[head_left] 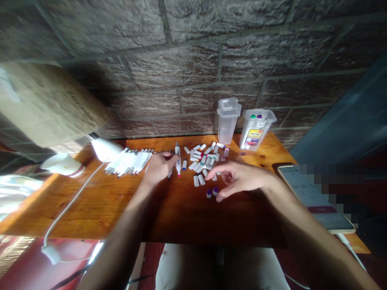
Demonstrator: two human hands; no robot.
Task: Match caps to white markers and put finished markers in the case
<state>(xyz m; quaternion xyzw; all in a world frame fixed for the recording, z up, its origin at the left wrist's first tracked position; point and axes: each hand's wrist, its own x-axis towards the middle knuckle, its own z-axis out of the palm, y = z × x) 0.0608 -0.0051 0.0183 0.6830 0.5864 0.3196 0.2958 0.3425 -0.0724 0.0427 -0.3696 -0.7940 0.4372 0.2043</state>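
Observation:
My left hand [161,167] is closed at the middle of the wooden table, its thumb and forefinger at a white marker [178,161] with a pink tip. Part of a darker-ended marker [169,175] shows under that hand. My right hand [237,177] hovers with fingers apart and nothing between them. Just below its fingers stand two purple-topped caps [209,194]. A loose pile of white marker caps [204,166] with coloured ends lies between my hands. Left of my left hand, several uncapped-looking white markers [128,162] lie in a row.
Two clear plastic boxes stand at the back: a plain one [228,121] and a labelled one [256,131] with a few coloured caps. A phone [314,197] lies at the right edge. A lamp [104,148], its white cord [74,193] and a white cup [65,164] occupy the left.

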